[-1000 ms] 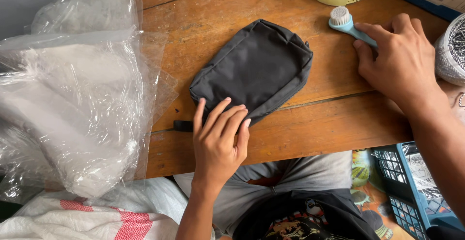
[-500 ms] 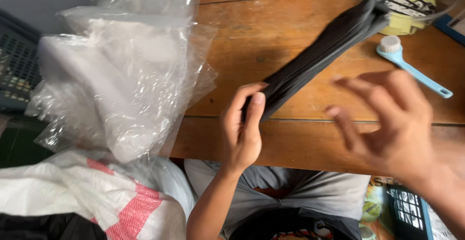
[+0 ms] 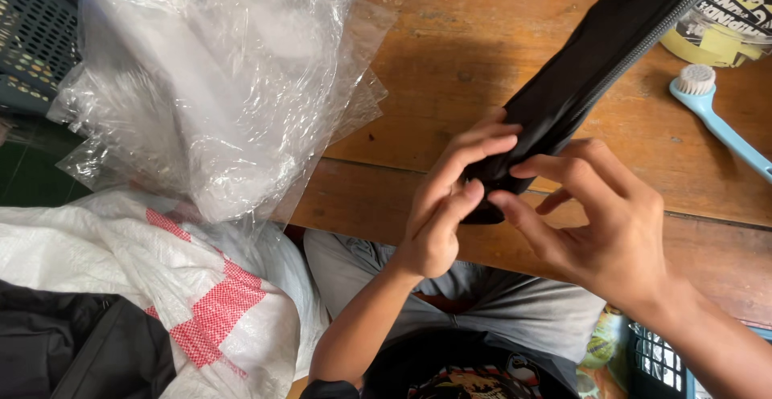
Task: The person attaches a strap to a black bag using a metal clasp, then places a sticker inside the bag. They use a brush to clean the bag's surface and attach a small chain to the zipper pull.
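Observation:
A black zippered pouch (image 3: pixel 595 69) is lifted edge-on above the wooden table (image 3: pixel 450 53), its zipper facing me. My left hand (image 3: pixel 446 206) grips the pouch's near end, fingers wrapped over it. My right hand (image 3: pixel 599 222) meets it from the right, thumb and fingertips pinching the same end. A light blue brush with white bristles (image 3: pixel 712 113) lies on the table to the right of the pouch, untouched.
A heap of crumpled clear plastic bags (image 3: pixel 209 85) covers the table's left part. A white sack with red checks (image 3: pixel 161 302) lies at lower left beside a dark bag. A clear container with yellow contents (image 3: pixel 724 21) stands at top right. Blue crates sit at lower right and upper left.
The pouch went from lying flat on the table to being held up on edge. My right hand left the blue brush and came across to grip the pouch's near end.

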